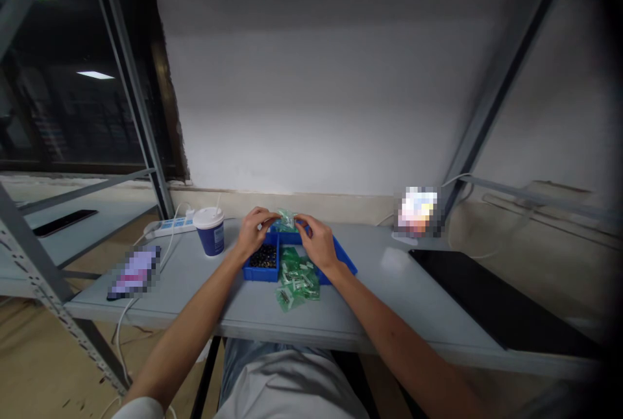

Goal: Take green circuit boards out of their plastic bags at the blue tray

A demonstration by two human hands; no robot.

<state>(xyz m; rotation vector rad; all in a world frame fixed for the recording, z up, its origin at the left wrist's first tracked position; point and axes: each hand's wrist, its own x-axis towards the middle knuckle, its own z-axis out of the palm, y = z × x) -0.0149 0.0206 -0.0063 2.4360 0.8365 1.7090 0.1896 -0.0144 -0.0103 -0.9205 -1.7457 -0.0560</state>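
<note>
I hold a small green packet (287,219) up between my two hands, pinched at its left side by the thumb and finger of my left hand (252,231) and at its right side by those of my right hand (318,244). Neither hand is nearer; the packet sits directly between my fingertips, spanning left to right. It looks crumpled and almost as wide as it is long, so I can't tell its long axis.

In my view the packet shows just past the far edge of the blue tray (261,274), around the divider's far end. My left wrist is by the tray's left compartment, where small dark pieces (264,255) lie. My right wrist crosses the tray's right part. Between my forearms, a heap of green packets (302,278) fills part of the wider compartment and spills over the tray's near edge, toward the near edge of the grey worktop (379,289). A lidded cup (212,237) stands left of the tray, well apart from my fingers.
</note>
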